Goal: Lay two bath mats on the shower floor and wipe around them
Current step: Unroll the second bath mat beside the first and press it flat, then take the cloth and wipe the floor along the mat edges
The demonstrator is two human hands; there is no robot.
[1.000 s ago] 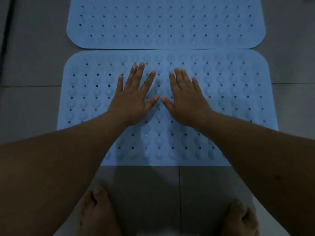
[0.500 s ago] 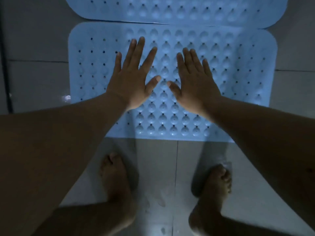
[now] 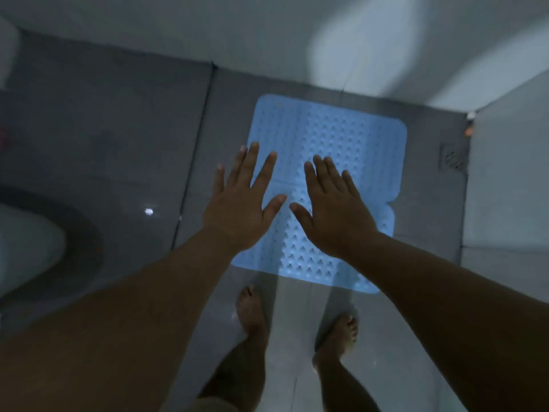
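Note:
Two light blue perforated bath mats lie flat on the grey tile floor, edge to edge. The far mat (image 3: 350,138) reaches toward the back wall. The near mat (image 3: 309,260) ends just ahead of my bare feet. My left hand (image 3: 240,203) hovers with fingers spread over the left edge of the mats, where they meet. My right hand (image 3: 332,209) is beside it, palm down and fingers apart, above the seam. Both hands hold nothing and look lifted off the mats.
A floor drain (image 3: 451,157) sits in the floor right of the far mat, near the corner. A white toilet (image 3: 29,248) stands at the left. Pale walls close the back and the right side. My feet (image 3: 252,310) stand on the tiles below the near mat.
My head has risen and the view has pulled far back. Both hands were pressed flat on the near mat; now they are raised above the seam, still spread.

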